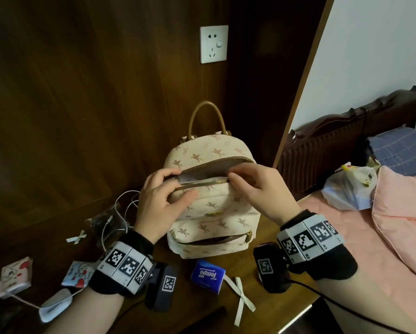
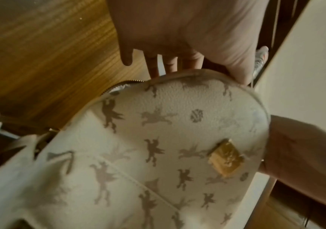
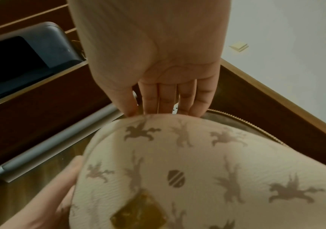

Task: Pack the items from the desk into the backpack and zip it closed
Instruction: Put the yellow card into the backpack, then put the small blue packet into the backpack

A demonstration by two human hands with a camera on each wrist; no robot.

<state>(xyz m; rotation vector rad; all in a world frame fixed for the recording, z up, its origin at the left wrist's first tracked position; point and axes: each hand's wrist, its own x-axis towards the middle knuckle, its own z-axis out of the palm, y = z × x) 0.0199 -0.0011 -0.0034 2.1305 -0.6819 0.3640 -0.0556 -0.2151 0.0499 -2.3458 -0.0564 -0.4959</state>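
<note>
A cream backpack [image 1: 216,213] with a horse print stands upright on the wooden desk [image 1: 269,307], its top zipper open. My left hand [image 1: 181,185] grips the left front rim of the opening, thumb on the front panel, fingers curled over the edge. My right hand [image 1: 232,178] pinches the zipper edge near the middle. Something white shows inside the opening. From the left wrist, my left hand [image 2: 203,68] hooks over the backpack [image 2: 158,139]. In the right wrist view, my right hand [image 3: 158,106] meets the rim of the backpack [image 3: 197,162]. A blue Tempo tissue pack [image 1: 208,276] lies in front.
Left on the desk lie two patterned packets [image 1: 15,276] [image 1: 78,276], a face mask [image 1: 55,304], a white cable [image 1: 120,208] and a dark plastic bag [image 1: 103,220]. A white ribbon bow [image 1: 241,300] lies by the front edge. A bed with a pink quilt [image 1: 399,213] is on the right.
</note>
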